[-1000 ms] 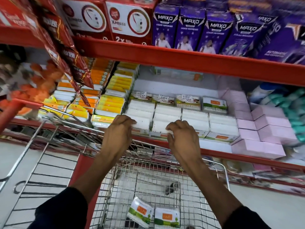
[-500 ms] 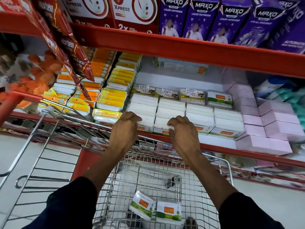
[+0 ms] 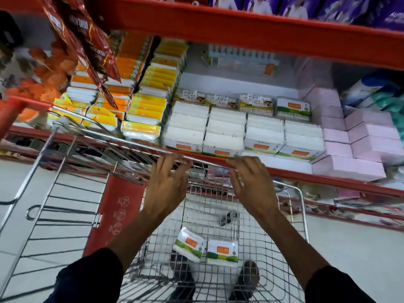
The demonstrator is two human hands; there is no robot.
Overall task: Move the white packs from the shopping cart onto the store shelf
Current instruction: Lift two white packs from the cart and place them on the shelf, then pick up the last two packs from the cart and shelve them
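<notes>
Two white packs with green and orange labels lie side by side on the wire floor of the shopping cart. Rows of the same white packs fill the middle of the red store shelf. My left hand and my right hand hover above the cart, just below the shelf's front lip. Both have spread fingers and hold nothing.
Orange and yellow packs are stacked left of the white ones; pink boxes stand to the right. Red sachet strips hang at the upper left. A second wire cart sits at the left. My shoes show beneath the cart.
Both hands have pulled back from the front white packs on the shelf, down to just below its lip, and their fingers have spread. The view has tilted downward.
</notes>
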